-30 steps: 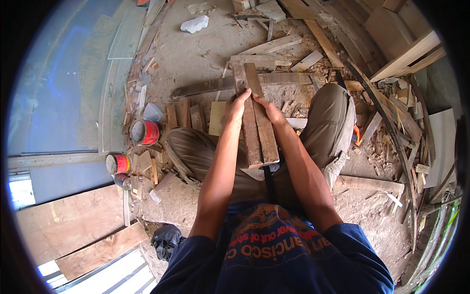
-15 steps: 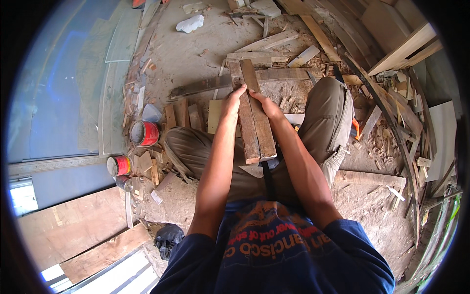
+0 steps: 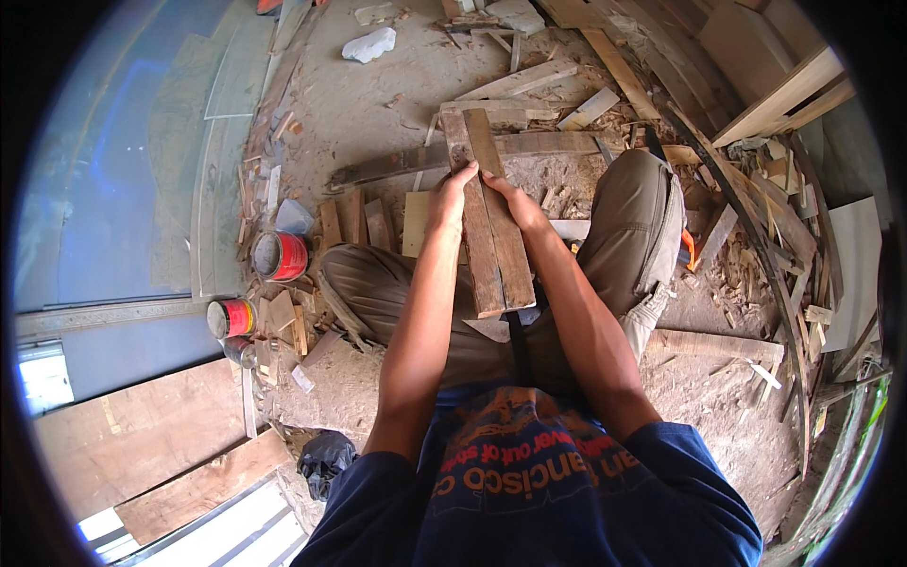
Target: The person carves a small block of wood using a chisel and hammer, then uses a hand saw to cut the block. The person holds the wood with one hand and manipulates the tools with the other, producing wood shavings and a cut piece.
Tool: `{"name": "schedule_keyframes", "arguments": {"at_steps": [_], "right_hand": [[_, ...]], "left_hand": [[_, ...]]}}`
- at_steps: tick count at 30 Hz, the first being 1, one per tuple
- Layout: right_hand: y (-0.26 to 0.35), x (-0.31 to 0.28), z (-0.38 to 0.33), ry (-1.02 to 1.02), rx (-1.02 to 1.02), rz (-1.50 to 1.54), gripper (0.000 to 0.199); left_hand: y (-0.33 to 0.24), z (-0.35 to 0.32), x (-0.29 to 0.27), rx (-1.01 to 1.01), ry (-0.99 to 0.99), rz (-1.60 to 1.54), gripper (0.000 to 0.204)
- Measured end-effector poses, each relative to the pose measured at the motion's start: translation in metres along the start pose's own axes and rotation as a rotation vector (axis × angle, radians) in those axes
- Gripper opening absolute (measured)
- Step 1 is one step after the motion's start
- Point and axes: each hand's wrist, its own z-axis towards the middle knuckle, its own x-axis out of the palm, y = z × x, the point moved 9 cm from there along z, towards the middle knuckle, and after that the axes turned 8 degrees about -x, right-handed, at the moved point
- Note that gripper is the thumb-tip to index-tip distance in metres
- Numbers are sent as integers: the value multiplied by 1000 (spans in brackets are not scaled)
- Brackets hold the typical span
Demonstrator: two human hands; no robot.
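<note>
Two weathered brown wood pieces lie side by side lengthwise above my lap, a left board and a right board. A thin dark seam runs between them, and their far ends spread slightly apart. My left hand is closed around the left board's outer side, thumb on top. Gripping the right board's outer side is my right hand, its thumb also on top near the seam. The fingers beneath both boards are hidden. The near ends sit almost flush, over my crossed legs.
A long dark beam lies across the floor beyond the boards. Red cans stand at the left, near short wood blocks. Scrap wood and chips litter the right, beside a long curved strip. A black plastic bag sits lower left.
The far ends of both boards have shifted slightly away from me and look a little further apart. Both hands keep the same hold.
</note>
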Motion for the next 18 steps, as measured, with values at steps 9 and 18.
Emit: {"name": "schedule_keyframes", "arguments": {"at_steps": [9,18], "right_hand": [[43,17,-33,-49,-327,-280,96],[106,64,-105,172,-787,-285,66]], "left_hand": [[-31,-32,-3,217,56,-75,53],[-83,-112,6,601,238,-59,74]]}}
